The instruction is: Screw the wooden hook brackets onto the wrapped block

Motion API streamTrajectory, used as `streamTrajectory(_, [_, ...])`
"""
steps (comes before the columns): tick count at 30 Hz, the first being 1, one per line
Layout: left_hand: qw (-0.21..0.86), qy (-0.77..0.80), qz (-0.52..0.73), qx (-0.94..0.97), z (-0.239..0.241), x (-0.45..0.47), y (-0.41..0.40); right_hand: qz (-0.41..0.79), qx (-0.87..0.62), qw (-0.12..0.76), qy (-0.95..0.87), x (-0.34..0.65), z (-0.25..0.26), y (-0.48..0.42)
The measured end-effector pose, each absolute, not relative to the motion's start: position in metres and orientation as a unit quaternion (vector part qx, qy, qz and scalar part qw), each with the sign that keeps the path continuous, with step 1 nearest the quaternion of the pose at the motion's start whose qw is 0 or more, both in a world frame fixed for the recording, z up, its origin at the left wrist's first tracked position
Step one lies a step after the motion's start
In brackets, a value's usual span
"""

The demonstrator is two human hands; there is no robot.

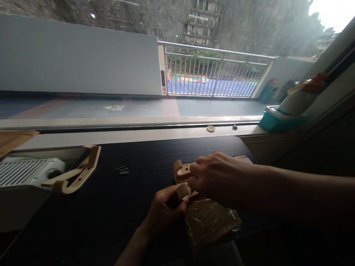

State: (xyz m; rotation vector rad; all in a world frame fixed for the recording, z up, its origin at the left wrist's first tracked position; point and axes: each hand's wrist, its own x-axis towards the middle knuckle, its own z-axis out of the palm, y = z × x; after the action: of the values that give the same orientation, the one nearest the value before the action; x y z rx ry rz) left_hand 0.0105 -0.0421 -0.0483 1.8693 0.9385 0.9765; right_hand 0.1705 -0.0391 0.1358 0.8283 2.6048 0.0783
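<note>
Hands left (166, 205) and right (219, 177) both grasp small wooden pieces (183, 181) above a black table (111, 207).

Daylight is coming in through the window (194, 107) ahead. Sky (330, 11) at upper right is blowing out to white, spreading haze over the wall (263, 29) beneath. Dark desk (111, 207) is soaking up light, showing only faint grain sheen. Right hand (219, 177) and left hand (166, 208) are sitting backlit, their near sides falling into shadow; forearms are going almost black. Wooden parts (183, 171) between them are catching pale light. Plastic bag (210, 221) is throwing small glints. Sill (138, 127) is bowing slightly from wide-lens distortion; bottom corners are blurring and darkening.
</note>
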Motion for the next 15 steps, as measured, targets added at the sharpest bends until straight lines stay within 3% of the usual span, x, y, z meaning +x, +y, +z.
streamTrajectory(9, [0.385, 0.379, 0.396, 0.743, -0.053, 0.011, -0.042, -0.016, 0.331, 0.119, 0.936, 0.181, 0.118, -0.03])
streamTrajectory(15, [0.395, 0.369, 0.398, 0.741, -0.055, 0.009, -0.042, -0.03, 0.366, 0.157, 0.917, 0.181, 0.125, -0.031])
